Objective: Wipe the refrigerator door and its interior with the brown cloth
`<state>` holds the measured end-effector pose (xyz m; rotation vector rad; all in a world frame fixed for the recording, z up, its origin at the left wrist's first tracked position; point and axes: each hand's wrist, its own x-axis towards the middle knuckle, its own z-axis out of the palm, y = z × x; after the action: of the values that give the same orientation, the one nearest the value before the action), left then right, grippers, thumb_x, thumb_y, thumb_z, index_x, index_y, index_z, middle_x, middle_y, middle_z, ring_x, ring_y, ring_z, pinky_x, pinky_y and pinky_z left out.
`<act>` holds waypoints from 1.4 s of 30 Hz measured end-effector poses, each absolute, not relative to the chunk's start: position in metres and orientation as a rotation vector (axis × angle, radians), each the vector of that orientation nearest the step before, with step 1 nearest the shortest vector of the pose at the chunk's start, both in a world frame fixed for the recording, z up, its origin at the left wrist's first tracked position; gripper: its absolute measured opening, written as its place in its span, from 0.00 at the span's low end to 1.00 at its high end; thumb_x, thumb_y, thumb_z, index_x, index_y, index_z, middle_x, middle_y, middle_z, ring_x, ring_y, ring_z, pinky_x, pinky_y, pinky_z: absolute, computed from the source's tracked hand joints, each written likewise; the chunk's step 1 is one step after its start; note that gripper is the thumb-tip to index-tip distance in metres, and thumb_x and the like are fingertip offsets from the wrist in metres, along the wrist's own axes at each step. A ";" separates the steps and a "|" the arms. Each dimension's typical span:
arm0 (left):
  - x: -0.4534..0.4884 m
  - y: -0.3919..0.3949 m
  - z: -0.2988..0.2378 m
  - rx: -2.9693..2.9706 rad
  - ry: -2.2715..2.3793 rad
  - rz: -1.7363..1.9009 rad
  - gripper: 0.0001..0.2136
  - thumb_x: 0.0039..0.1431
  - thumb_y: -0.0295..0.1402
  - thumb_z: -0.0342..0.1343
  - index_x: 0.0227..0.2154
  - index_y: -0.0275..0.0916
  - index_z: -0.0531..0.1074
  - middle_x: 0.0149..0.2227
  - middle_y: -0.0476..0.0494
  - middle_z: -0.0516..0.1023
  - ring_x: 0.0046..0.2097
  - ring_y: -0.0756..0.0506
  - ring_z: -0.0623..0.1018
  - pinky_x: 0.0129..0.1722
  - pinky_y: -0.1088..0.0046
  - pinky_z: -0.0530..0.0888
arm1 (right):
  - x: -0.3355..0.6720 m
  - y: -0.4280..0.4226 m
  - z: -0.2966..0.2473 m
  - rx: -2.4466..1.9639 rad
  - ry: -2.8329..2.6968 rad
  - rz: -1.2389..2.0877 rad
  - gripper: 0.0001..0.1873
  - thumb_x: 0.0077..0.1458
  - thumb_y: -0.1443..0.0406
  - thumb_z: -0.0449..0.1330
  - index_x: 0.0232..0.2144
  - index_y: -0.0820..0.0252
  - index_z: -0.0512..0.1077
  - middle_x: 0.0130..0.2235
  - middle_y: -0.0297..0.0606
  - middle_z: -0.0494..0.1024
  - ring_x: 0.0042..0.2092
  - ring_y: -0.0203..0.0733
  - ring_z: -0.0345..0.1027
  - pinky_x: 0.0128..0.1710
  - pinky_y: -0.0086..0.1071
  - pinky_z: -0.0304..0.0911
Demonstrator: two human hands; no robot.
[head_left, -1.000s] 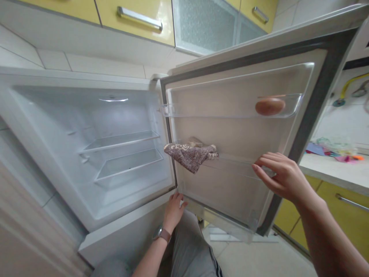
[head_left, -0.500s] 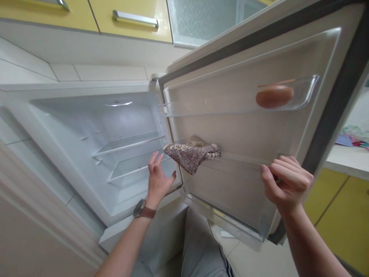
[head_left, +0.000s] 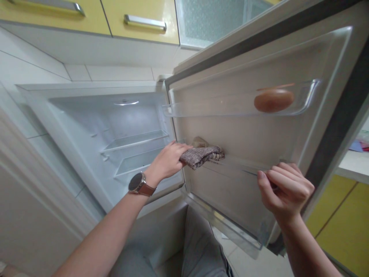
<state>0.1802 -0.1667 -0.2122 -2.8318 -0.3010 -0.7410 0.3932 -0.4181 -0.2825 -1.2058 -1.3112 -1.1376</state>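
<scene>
A white fridge stands open, its door (head_left: 331, 127) swung out to the right. A brown patterned cloth (head_left: 203, 155) hangs over the rim of the door's middle shelf (head_left: 239, 165). My left hand (head_left: 168, 161), with a watch on the wrist, is closed on the cloth's left end. My right hand (head_left: 284, 188) grips the right end of that shelf's rim, fingers curled over it. A brown egg (head_left: 273, 100) lies in the clear upper door shelf (head_left: 207, 109).
Inside the fridge are two clear shelves (head_left: 135, 140). Yellow cabinets (head_left: 138, 15) with metal handles hang above, and a frosted glass door (head_left: 210, 19). A counter with colourful items (head_left: 359, 154) lies at the far right. My grey trouser leg (head_left: 198, 246) shows below.
My left hand rose from the fridge's lower edge, reached right and closed on the cloth. My right hand's fingers curled tighter over the shelf rim. The view shifted closer to the door.
</scene>
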 end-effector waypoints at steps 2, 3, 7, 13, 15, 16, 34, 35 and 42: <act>0.186 -0.181 -0.205 -2.803 -0.266 -0.721 0.18 0.61 0.27 0.55 0.54 0.41 0.77 0.55 0.42 0.81 0.60 0.40 0.78 0.75 0.46 0.52 | 0.390 -0.419 -0.282 -1.214 -1.309 -1.138 0.24 0.56 0.73 0.65 0.18 0.59 0.55 0.21 0.27 0.52 0.26 0.32 0.45 0.31 0.34 0.44; 0.189 -0.188 -0.201 -2.793 -0.238 -0.704 0.15 0.62 0.29 0.56 0.50 0.40 0.78 0.52 0.42 0.82 0.58 0.40 0.79 0.74 0.46 0.52 | 0.389 -0.419 -0.282 -1.219 -1.312 -1.138 0.24 0.56 0.73 0.65 0.18 0.59 0.54 0.21 0.27 0.52 0.26 0.32 0.45 0.31 0.34 0.44; 0.207 -0.217 -0.190 -2.850 -0.131 -0.650 0.10 0.64 0.40 0.61 0.40 0.39 0.79 0.47 0.42 0.79 0.49 0.42 0.81 0.60 0.62 0.73 | 0.382 -0.420 -0.283 -1.223 -1.334 -1.146 0.23 0.56 0.73 0.65 0.19 0.60 0.55 0.21 0.27 0.52 0.26 0.32 0.44 0.31 0.34 0.43; 0.225 -0.267 -0.193 -2.971 0.117 -0.625 0.17 0.66 0.47 0.60 0.50 0.43 0.76 0.47 0.44 0.82 0.48 0.41 0.81 0.47 0.66 0.76 | 0.376 -0.419 -0.285 -1.228 -1.327 -1.149 0.22 0.55 0.73 0.65 0.19 0.60 0.55 0.22 0.28 0.52 0.27 0.32 0.45 0.32 0.34 0.44; 0.230 -0.280 -0.197 -2.959 0.157 -0.630 0.19 0.65 0.47 0.60 0.52 0.42 0.75 0.48 0.42 0.82 0.49 0.39 0.81 0.49 0.63 0.75 | 0.377 -0.419 -0.286 -1.200 -1.334 -1.146 0.23 0.56 0.73 0.63 0.20 0.59 0.53 0.22 0.28 0.51 0.27 0.32 0.44 0.32 0.34 0.43; 0.232 -0.284 -0.199 -2.951 0.161 -0.636 0.19 0.65 0.48 0.60 0.52 0.41 0.74 0.48 0.42 0.82 0.49 0.38 0.81 0.49 0.62 0.75 | 0.378 -0.419 -0.286 -1.183 -1.343 -1.141 0.22 0.56 0.72 0.63 0.20 0.59 0.52 0.22 0.28 0.51 0.27 0.33 0.44 0.32 0.34 0.42; 0.223 -0.173 -0.224 -3.014 -0.278 -0.982 0.20 0.66 0.54 0.54 0.37 0.42 0.79 0.40 0.41 0.85 0.43 0.39 0.82 0.39 0.69 0.70 | 0.379 -0.420 -0.289 -1.183 -1.350 -1.118 0.19 0.55 0.73 0.64 0.20 0.60 0.58 0.22 0.28 0.54 0.27 0.31 0.46 0.33 0.34 0.44; 0.220 -0.162 -0.224 -3.023 -0.323 -1.003 0.21 0.66 0.54 0.53 0.37 0.42 0.80 0.40 0.41 0.85 0.43 0.39 0.82 0.39 0.69 0.70 | 0.379 -0.420 -0.289 -1.183 -1.352 -1.118 0.19 0.55 0.73 0.64 0.20 0.60 0.58 0.22 0.28 0.54 0.27 0.32 0.45 0.33 0.34 0.44; 0.211 -0.106 -0.220 -3.065 -0.639 -1.043 0.26 0.66 0.57 0.52 0.33 0.38 0.81 0.32 0.42 0.83 0.39 0.40 0.80 0.38 0.70 0.70 | 0.377 -0.420 -0.286 -1.176 -1.367 -1.138 0.17 0.55 0.73 0.64 0.21 0.59 0.61 0.22 0.28 0.57 0.26 0.32 0.48 0.32 0.34 0.45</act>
<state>0.2105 -0.1058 -0.2200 -3.0651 -0.6393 -1.0428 0.3771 -0.4202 -0.2862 -1.1763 -1.3665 -1.1377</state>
